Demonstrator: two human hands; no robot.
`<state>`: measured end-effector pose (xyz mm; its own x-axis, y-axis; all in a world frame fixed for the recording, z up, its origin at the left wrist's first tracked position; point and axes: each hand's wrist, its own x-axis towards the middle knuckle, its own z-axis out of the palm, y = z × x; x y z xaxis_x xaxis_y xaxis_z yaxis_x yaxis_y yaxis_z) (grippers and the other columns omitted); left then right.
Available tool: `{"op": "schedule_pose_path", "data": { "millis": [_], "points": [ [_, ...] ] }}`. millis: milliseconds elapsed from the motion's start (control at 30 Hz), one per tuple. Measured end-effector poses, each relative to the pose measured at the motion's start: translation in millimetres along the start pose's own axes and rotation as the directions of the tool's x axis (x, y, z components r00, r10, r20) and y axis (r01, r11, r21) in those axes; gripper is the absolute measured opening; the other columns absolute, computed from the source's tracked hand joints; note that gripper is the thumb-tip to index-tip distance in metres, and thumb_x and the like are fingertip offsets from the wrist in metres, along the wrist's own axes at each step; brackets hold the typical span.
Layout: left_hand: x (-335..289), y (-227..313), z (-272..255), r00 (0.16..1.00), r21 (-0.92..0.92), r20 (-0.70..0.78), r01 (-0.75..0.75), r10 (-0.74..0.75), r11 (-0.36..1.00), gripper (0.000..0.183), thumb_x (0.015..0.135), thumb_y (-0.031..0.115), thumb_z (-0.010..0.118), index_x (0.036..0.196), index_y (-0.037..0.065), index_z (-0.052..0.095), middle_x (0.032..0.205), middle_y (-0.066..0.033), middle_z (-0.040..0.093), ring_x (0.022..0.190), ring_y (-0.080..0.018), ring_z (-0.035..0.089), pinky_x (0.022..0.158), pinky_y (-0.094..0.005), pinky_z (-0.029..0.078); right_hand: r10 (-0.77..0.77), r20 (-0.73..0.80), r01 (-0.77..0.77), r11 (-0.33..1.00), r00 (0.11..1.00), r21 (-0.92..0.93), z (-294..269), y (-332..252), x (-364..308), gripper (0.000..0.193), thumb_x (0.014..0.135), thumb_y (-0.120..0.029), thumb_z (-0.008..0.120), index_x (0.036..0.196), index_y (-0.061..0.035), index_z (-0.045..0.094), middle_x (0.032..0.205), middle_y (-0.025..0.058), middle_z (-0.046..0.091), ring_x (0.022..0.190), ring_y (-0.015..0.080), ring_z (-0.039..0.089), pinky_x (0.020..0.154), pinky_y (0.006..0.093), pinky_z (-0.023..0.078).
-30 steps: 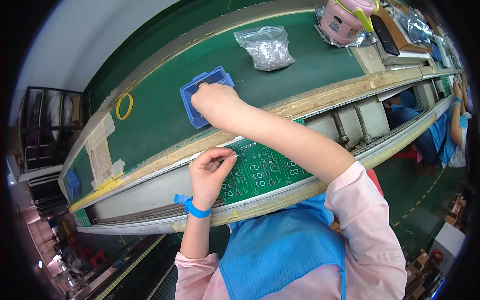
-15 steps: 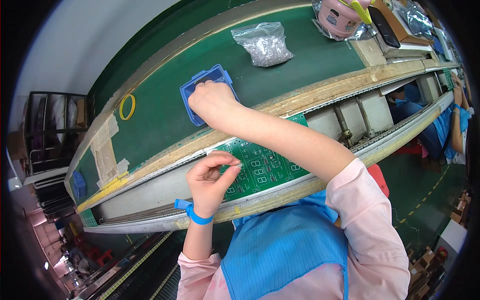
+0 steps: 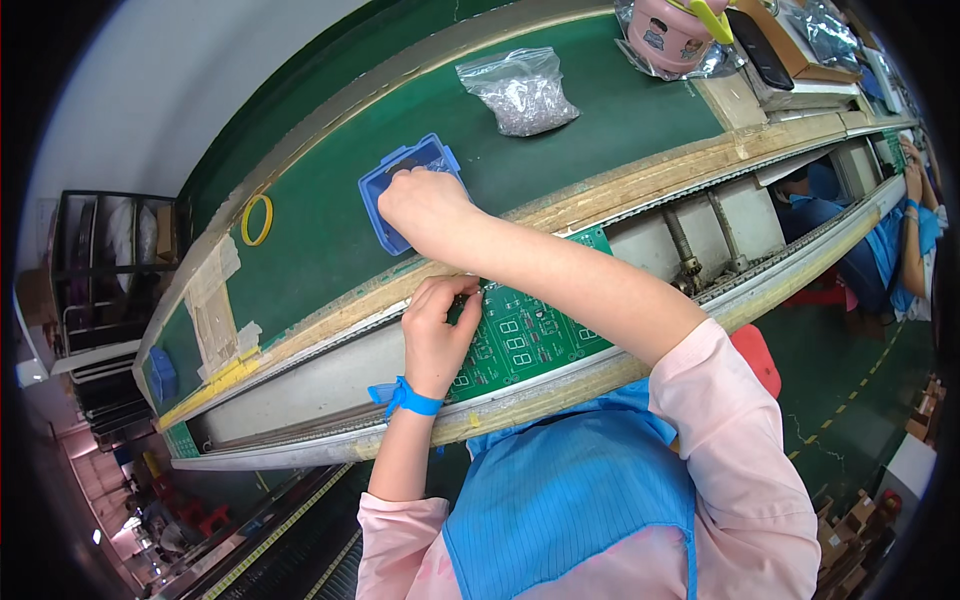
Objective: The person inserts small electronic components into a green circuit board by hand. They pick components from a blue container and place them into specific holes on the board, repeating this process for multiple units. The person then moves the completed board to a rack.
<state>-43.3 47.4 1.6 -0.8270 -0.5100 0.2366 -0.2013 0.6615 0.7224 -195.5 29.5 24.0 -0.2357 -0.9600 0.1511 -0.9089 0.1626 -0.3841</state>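
Left hand (image 3: 435, 328): 1, moved from over the board (image 3: 548, 348) to its far left edge; thumb and forefinger tips close together, any part between them cannot be told.
Board: 1, green, below the tabletop's (image 3: 325, 205) near edge, partly covered.
Right hand (image 3: 425, 205): 1, staying in the bin (image 3: 386, 230); grip hidden, cannot tell.
Bin: 1, blue, on the tabletop.
Bag (image 3: 527, 100): 1, clear, filled.
Judgement: left-hand work now centres on that edge.

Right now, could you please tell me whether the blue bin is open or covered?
The blue bin is open: the right hand reaches in past its rim, no lid on top.
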Motion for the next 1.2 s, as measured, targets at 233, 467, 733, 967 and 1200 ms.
{"op": "schedule_pose_path", "data": {
  "millis": [233,467,733,967,1200],
  "points": [
    [-3,-1,-1,1.0,-0.025,-0.004,0.022,-0.022,0.999,0.017,0.074,-0.006,0.068,0.089,-0.001,0.065,0.086,-0.0136,0.066,0.081,-0.0278,0.064,0.073,-0.0348,0.051,-0.092,-0.22,0.12,0.986,0.971,0.119,-7,1,-11,0.014,0.072,-0.001,0.061,0.084,0.0036,0.063,0.087,0.0191,0.064,0.085,0.0324,0.065,0.073,0.0389,0.055],
    [2,6,-1,0.999,0.042,0.006,-0.044,0.044,0.998,0.015,0.073,-0.006,0.068,0.087,-0.002,0.063,0.081,-0.0145,0.063,0.079,-0.0311,0.061,0.07,-0.0385,0.05,-0.075,-0.237,0.162,0.913,0.969,0.374,-45,5,-69,0.013,0.077,-0.002,0.06,0.089,0.0013,0.062,0.088,0.0159,0.061,0.084,0.0344,0.062,0.072,0.0411,0.051],
    [9,9,-9,0.984,0.153,0.129,-0.139,0.12,0.978,0.028,0.071,-0.001,0.074,0.097,0.0,0.063,0.084,-0.0147,0.06,0.081,-0.0322,0.058,0.074,-0.0393,0.048,0.029,-0.198,0.092,0.812,0.98,0.576,-75,13,-129,0.008,0.083,0.0,0.063,0.09,0.0011,0.064,0.09,0.0136,0.062,0.08,0.0304,0.062,0.069,0.0376,0.049],
    [12,22,-33,0.986,0.468,0.144,0.007,-0.084,0.883,0.079,0.055,0.016,0.087,0.125,0.006,0.053,0.113,-0.0131,0.05,0.107,-0.0335,0.046,0.09,-0.0426,0.041,0.307,0.052,-0.204,0.487,0.95,0.85,-76,32,-170,0.013,0.087,0.004,0.062,0.097,0.0012,0.069,0.094,0.0057,0.064,0.081,0.0116,0.061,0.069,0.0244,0.048],
    [16,35,3,0.994,0.448,0.106,-0.072,0.027,0.891,0.085,0.058,0.028,0.087,0.132,0.01,0.049,0.112,-0.0117,0.048,0.109,-0.032,0.045,0.093,-0.0443,0.036,0.341,0.195,-0.259,0.155,0.92,0.953,-80,33,-181,0.014,0.088,0.007,0.06,0.1,0.0043,0.067,0.1,0.0068,0.064,0.088,0.0097,0.061,0.075,0.0222,0.051]
  ]
}}
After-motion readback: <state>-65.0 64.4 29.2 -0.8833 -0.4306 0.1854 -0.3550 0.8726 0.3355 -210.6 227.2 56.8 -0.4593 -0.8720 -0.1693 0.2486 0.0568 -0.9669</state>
